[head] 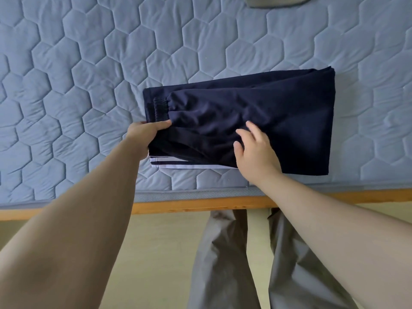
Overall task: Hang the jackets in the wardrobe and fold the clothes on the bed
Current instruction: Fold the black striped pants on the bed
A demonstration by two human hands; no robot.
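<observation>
Your left grip (146,136) pinches the folded navy-blue white-striped fabric garment (278,121), which lies near the front edge of the quilted blue bed (89,74); right grip (256,150) rests flat on it, fingers spread. Tug unevenly and the layers could slide, undoing the fold.

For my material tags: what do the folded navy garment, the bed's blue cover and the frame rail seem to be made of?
The navy garment: thin matte fabric, possibly synthetic; soft creases, a gathered elastic cuff, white stripes at one edge. The blue cover: quilted matte textile, puffed between hexagon stitching. The frame rail: seemingly varnished wood, orange-brown with a slight sheen.
</observation>
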